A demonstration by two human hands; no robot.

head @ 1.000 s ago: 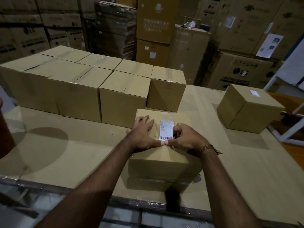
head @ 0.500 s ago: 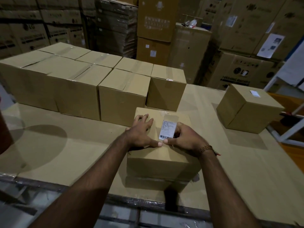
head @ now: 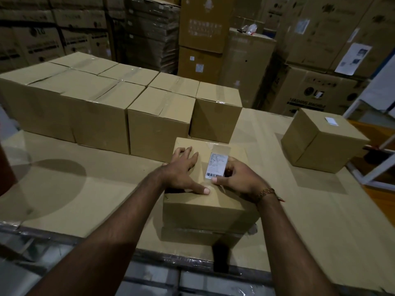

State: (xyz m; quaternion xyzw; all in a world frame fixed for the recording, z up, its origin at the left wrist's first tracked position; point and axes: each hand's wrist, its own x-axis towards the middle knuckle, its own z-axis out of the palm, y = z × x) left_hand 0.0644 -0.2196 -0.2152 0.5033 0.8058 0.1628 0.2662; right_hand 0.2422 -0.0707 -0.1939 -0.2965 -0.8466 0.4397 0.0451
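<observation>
A small cardboard box (head: 205, 212) stands on the table near the front edge, on a flat piece of cardboard. A white label (head: 217, 165) with a barcode lies on the box's top. My left hand (head: 181, 171) rests flat on the top to the left of the label, fingers spread, its thumb pressing near the front edge. My right hand (head: 239, 178) is at the label's right side. Its fingers curl along the label's edge and its thumb is on the bottom corner by the barcode.
A cardboard-covered table (head: 85, 199) carries a double row of several sealed boxes (head: 158, 124) behind my hands. One labelled box (head: 320, 144) sits apart at the right. A white frame (head: 380, 167) stands past the right edge. Big stacked cartons (head: 310, 95) fill the background.
My left thumb has slid off the label's bottom edge to the bare cardboard at the lower left. My right hand stays at the label. The box has not moved.
</observation>
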